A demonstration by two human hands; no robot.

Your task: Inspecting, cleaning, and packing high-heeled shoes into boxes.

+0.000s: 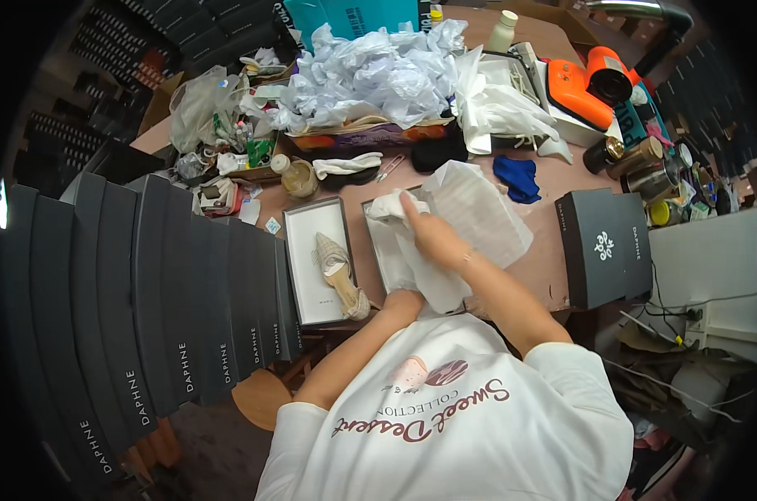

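Note:
White tissue paper (pixel 483 209) spreads over an open shoe box (pixel 385 246) in front of me. My right hand (pixel 435 238) closes round a crumpled part of this paper above the box, its thumb on top. At the near end of the box is my left hand (pixel 406 302), its fingers hidden under the paper. Whether something lies inside the paper, I cannot make out. Just to the left, a beige woven, pointed shoe (pixel 337 271) with an ankle strap rests in a shallow, white-lined box part (pixel 302 288).
Dark shoe boxes (pixel 161 292) stand in a long row on the left, and another dark box (pixel 604 246) is on the right. Behind lie heaped white paper (pixel 378 71), a glass jar (pixel 295 177), a blue cloth (pixel 519 178) and an orange tool (pixel 579 92).

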